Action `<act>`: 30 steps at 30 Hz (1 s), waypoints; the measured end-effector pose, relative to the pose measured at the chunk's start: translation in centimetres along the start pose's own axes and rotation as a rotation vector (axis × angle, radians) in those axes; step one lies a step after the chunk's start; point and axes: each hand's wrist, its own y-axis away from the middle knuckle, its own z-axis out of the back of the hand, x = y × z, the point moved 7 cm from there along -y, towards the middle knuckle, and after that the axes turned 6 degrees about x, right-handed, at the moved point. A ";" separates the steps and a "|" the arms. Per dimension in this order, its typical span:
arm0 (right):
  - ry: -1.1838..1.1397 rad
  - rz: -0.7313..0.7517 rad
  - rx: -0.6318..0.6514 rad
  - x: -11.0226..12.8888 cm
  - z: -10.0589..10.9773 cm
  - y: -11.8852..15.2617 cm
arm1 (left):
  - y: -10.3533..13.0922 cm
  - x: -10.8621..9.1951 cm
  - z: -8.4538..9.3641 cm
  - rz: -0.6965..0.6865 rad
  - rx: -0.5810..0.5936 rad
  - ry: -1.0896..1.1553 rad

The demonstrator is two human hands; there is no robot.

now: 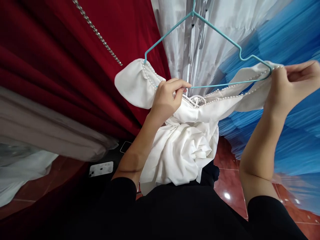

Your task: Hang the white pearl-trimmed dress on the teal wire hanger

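Observation:
A white dress (pixel 190 150) with pearl-trimmed edges and a fabric rose hangs on a light blue wire hanger (pixel 172 28). My left hand (pixel 168 96) is closed at the dress's neckline, its fingertips by the hanger's lower bar. At the hanger's right end, my right hand (pixel 287 83) pinches the pearl-edged strap. The left puffed sleeve (pixel 135 83) sits over the other end of the hanger. Some white cord or lining shows inside the neckline, and the dress's lower part bunches against my black shirt.
Red fabric (pixel 100 83) hangs on the left, white cloth (pixel 172 40) behind, and layered blue tulle (pixel 287 140) on the right. A phone (pixel 101 169) lies on a dark surface at lower left. Red tiles (pixel 230 180) cover the floor.

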 end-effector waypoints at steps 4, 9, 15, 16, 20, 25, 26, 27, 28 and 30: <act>0.035 0.119 0.143 4.6 -2.6 -1.7 | 0.0 0.0 -0.1 -0.001 -0.005 -0.013; -0.090 0.153 0.302 7.2 -6.8 -0.3 | 0.0 0.4 -0.4 0.010 0.001 -0.083; -0.098 0.228 0.391 11.6 -7.0 2.3 | 0.2 1.1 -0.8 0.032 0.002 -0.133; -0.092 0.235 0.394 12.3 -6.9 2.9 | 0.2 1.0 -0.8 0.034 0.004 -0.132; -0.111 0.342 0.681 12.9 -10.2 7.7 | 0.2 0.8 -0.7 0.031 -0.007 -0.124; 0.040 0.407 0.776 8.7 -14.3 14.4 | 0.7 1.3 -1.4 0.041 -0.022 -0.151; 0.052 0.410 0.738 8.3 -14.5 15.0 | 0.8 1.2 -1.4 0.035 -0.044 -0.146; 0.053 0.399 0.701 8.1 -14.6 15.4 | 1.0 1.0 -1.2 0.023 -0.085 -0.136; 0.038 0.379 0.669 8.2 -14.6 15.6 | 1.1 0.7 -0.7 -0.002 -0.146 -0.121; 0.003 0.323 0.630 8.8 -14.4 15.5 | 1.4 0.1 1.2 -0.081 -0.316 -0.095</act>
